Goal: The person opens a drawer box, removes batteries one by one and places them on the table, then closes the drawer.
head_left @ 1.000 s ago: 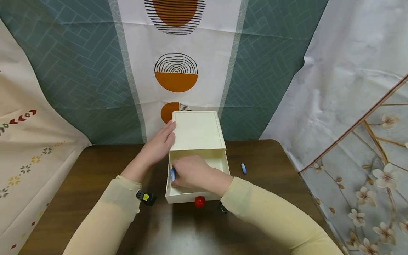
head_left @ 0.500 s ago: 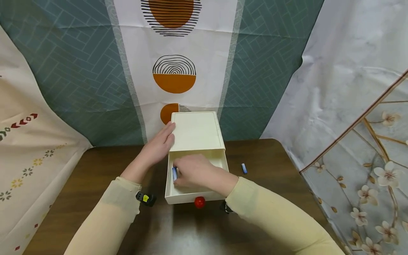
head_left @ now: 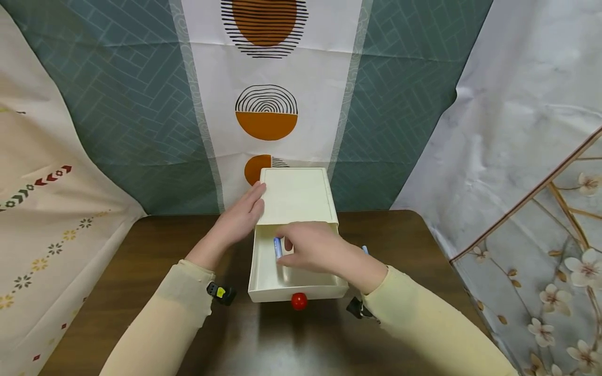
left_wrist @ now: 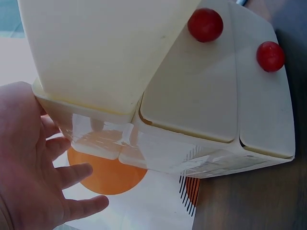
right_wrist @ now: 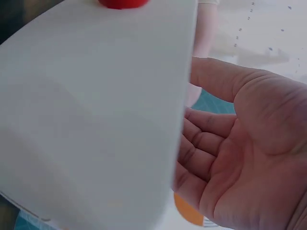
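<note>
Between the thumb and fingers of my right hand is a small blue-and-white stick, pinched over the pulled-out top drawer of a cream-white cabinet. My left hand lies along the cabinet's left side, fingers extended, fingertips at its top edge. In the left wrist view, that hand has its fingers spread beside the cabinet wall. The drawer front hides the fingertips and the stick in the right wrist view.
Right of the cabinet, a second blue stick shows partly behind the right forearm. The open drawer has a red knob. Below it are two closed drawers with red knobs. A patterned cloth hangs behind the dark wooden table.
My right hand has lifted and moved right with the blue-and-white stick, away from the drawer's left wall. The left hand keeps its place on the cabinet. The head view has shifted slightly.
</note>
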`<state>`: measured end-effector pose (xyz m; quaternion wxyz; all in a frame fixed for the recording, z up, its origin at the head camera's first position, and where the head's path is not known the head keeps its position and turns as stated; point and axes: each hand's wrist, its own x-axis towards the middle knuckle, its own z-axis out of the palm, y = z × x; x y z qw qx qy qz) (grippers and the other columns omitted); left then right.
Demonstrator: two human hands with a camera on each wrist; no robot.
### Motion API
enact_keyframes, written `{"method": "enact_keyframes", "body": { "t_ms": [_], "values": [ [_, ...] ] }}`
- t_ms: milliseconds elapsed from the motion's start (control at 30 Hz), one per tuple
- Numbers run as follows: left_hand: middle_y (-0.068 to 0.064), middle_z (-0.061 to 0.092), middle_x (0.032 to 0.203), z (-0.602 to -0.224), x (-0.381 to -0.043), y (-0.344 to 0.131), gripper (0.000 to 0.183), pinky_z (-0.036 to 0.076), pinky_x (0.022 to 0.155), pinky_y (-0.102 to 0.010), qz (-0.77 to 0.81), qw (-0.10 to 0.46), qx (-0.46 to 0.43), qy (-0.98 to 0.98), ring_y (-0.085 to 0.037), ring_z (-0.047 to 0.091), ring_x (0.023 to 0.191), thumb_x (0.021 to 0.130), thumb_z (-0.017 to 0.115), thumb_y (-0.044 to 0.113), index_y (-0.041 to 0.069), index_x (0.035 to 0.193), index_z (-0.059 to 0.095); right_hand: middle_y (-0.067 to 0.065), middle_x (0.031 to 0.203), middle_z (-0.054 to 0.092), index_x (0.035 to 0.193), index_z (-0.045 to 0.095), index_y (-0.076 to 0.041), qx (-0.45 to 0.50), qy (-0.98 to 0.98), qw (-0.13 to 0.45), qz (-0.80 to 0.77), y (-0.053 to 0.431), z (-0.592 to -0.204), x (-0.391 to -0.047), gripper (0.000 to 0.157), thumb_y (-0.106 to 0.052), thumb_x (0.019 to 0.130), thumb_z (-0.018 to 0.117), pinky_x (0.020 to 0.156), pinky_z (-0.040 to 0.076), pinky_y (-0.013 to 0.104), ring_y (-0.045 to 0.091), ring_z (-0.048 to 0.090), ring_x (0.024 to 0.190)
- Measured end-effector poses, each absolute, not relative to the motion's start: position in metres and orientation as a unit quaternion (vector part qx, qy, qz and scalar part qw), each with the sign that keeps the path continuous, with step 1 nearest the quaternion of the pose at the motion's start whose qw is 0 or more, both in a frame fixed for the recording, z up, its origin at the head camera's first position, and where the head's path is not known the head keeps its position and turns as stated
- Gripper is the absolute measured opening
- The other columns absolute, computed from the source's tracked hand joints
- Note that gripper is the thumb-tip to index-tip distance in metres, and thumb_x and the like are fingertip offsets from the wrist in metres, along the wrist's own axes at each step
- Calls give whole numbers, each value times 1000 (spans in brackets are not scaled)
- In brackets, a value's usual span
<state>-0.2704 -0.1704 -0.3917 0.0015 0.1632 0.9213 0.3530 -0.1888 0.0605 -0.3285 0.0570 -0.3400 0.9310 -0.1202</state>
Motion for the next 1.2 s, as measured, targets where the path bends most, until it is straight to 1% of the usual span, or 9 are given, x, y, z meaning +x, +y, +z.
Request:
{"method": "enact_keyframes", "body": {
  "t_ms": [167, 300, 500, 700, 833, 1133, 1200],
  "values": [
    [-4, 13, 185, -391, -270, -170, 63, 17, 135, -55, 353, -1, 166, 921, -29, 16, 169, 120, 30, 38, 12, 177, 25, -9, 92, 70, 121, 77, -19, -333, 935, 41, -118, 73, -324, -186, 32, -34, 95, 88, 68, 54, 32, 11, 62, 78],
    [-5, 13, 185, -391, -270, -170, 63, 16, 135, -56, 354, 0, 168, 920, -30, 16, 169, 120, 30, 38, 11, 177, 24, -10, 93, 70, 126, 77, -19, -324, 938, 32, -117, 81, -322, -185, 36, -33, 95, 88, 69, 54, 31, 10, 63, 80],
    [-3, 11, 185, -390, -269, -169, 63, 15, 135, -53, 355, 4, 165, 920, -28, 14, 170, 120, 29, 39, 12, 178, 23, -9, 96, 72, 133, 76, -16, -315, 940, 30, -132, 91, -315, -184, 44, -32, 95, 89, 70, 56, 31, 9, 65, 82],
    [-4, 11, 185, -390, -270, -171, 63, 14, 135, -54, 358, 7, 171, 918, -28, 12, 170, 121, 30, 37, 11, 177, 23, -11, 93, 70, 130, 76, -16, -307, 939, 26, -150, 107, -311, -182, 40, -31, 95, 89, 70, 55, 31, 7, 64, 80],
    [-4, 11, 185, -391, -271, -171, 63, 14, 135, -55, 360, 10, 172, 917, -29, 12, 170, 121, 29, 37, 11, 177, 23, -13, 93, 70, 131, 76, -17, -298, 941, 21, -160, 119, -310, -184, 41, -31, 95, 89, 72, 55, 32, 7, 65, 82],
    [-4, 11, 185, -392, -271, -171, 63, 14, 136, -54, 362, 8, 173, 916, -27, 12, 170, 121, 30, 37, 11, 178, 22, -14, 92, 69, 131, 75, -16, -277, 944, 13, -181, 149, -308, -188, 38, -26, 96, 86, 74, 56, 35, 7, 65, 81],
    [-4, 11, 185, -391, -271, -171, 63, 14, 136, -54, 362, 9, 173, 916, -27, 12, 170, 121, 29, 37, 11, 177, 22, -14, 92, 69, 129, 74, -18, -266, 946, 13, -187, 158, -310, -189, 35, -26, 97, 85, 75, 55, 36, 7, 64, 80]
  ]
}}
